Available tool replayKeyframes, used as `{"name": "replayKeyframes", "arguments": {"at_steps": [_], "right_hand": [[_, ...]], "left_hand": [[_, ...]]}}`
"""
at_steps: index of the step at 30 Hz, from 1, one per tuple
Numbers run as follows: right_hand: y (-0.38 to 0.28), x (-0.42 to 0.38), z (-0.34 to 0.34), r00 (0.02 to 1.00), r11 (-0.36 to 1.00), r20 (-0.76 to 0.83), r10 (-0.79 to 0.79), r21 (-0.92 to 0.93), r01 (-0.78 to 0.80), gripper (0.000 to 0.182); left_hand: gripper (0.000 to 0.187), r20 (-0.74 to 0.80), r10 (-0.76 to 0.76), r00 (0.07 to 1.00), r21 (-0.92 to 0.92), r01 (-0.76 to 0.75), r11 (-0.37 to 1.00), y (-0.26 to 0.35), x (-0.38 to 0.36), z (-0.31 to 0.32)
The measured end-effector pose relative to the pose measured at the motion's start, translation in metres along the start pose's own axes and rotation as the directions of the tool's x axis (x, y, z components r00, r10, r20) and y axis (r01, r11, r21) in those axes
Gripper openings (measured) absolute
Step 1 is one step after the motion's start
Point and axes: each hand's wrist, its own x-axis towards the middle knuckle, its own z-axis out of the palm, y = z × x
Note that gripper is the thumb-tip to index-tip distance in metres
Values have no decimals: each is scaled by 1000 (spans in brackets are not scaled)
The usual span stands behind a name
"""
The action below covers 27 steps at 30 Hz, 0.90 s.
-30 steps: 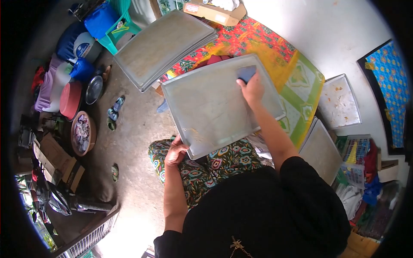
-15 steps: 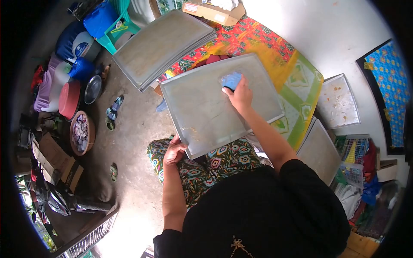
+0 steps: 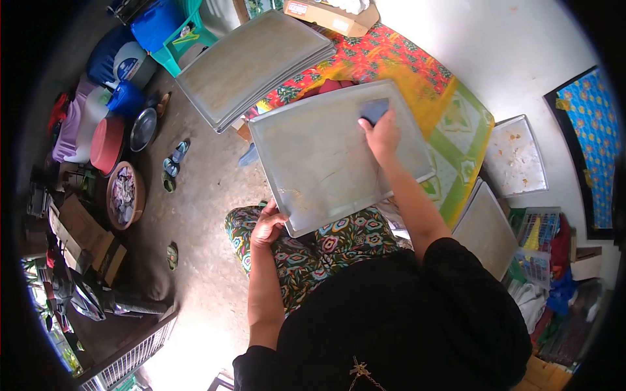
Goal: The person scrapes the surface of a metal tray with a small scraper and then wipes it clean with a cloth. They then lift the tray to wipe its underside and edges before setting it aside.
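Note:
A large grey metal baking tray (image 3: 332, 163) lies tilted across my lap, its far end beside the patterned cloth. My left hand (image 3: 268, 225) is closed on its near left corner, thumb on top. In my right hand (image 3: 383, 135) is a flat, dark blue-grey scraper (image 3: 373, 109), pressed against the tray near its far right corner. Its full shape is partly hidden by my fingers. Brownish residue (image 3: 293, 197) marks the tray close to my left hand. Beyond the tray, a stack of similar trays (image 3: 257, 65) rests at the far left.
A tray with brown crumbs (image 3: 518, 156) lies at the right, and more trays (image 3: 486, 225) lean nearer to me. Plastic baskets (image 3: 538, 241) stand beside them. At the left are basins (image 3: 107, 144), slippers (image 3: 175, 158) and cardboard boxes (image 3: 85, 238). A cardboard box (image 3: 332, 16) sits at the back.
My right hand has slid the scraper to the right and slightly farther away over the tray. The scraper looked light blue before and looks dark now. My left hand keeps its corner.

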Motion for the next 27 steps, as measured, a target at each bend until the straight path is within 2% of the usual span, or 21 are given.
{"name": "replayKeyframes", "arguments": {"at_steps": [1, 4, 7, 10, 11, 14, 15, 18, 19, 22, 23, 26, 27], "right_hand": [[4, 6, 0, 998, 999, -45, 37, 14, -36, 95], [-18, -32, 6, 983, 983, 10, -183, 29, 183, 94], [-25, -34, 9, 979, 980, 80, -189, 71, 184, 95], [-10, -3, 10, 999, 982, 32, -16, 189, 9, 96], [-3, 8, 13, 1000, 986, -6, 8, 164, -7, 96], [-18, 5, 11, 987, 996, 146, 66, 42, -72, 93], [-24, -6, 21, 993, 999, 115, -16, 38, 12, 91], [-53, -34, -1, 932, 949, 184, -312, 7, 316, 90], [-47, -29, 8, 950, 957, 125, -288, -5, 291, 90], [-39, -3, 3, 992, 997, 98, -79, -7, 80, 92], [-40, -9, 3, 990, 993, 84, -110, -29, 113, 92], [-47, -31, 1, 945, 958, 191, -266, -53, 280, 90], [-43, -30, 8, 966, 971, 111, -234, -33, 239, 90]], "left_hand": [[68, 14, 2, 1000, 5, -2, 1000, -1, 1, -6], [69, 49, 1, 999, 1, -1, 1000, -5, 6, -15], [69, 17, 3, 1000, -9, -3, 1000, 0, 2, 3], [69, -9, 0, 1000, 14, 0, 1000, 5, -1, 4], [69, -7, -4, 1000, 24, 4, 1000, 3, -1, 2], [69, 47, 0, 999, -4, 0, 1000, 0, 4, -5], [69, 43, 1, 999, 7, -2, 1000, 1, 4, -1], [68, 15, -5, 1000, 40, 4, 999, 4, 0, 1], [67, 5, -12, 1000, 47, 12, 999, 0, 1, -5], [65, -6, 10, 1000, 43, -10, 999, -1, 2, -4], [65, -6, 20, 1000, 38, -20, 999, 0, 2, -2], [64, 13, -31, 999, 95, 30, 995, -2, 5, -18], [65, 11, -30, 999, 84, 29, 996, -3, 5, -17]]}}
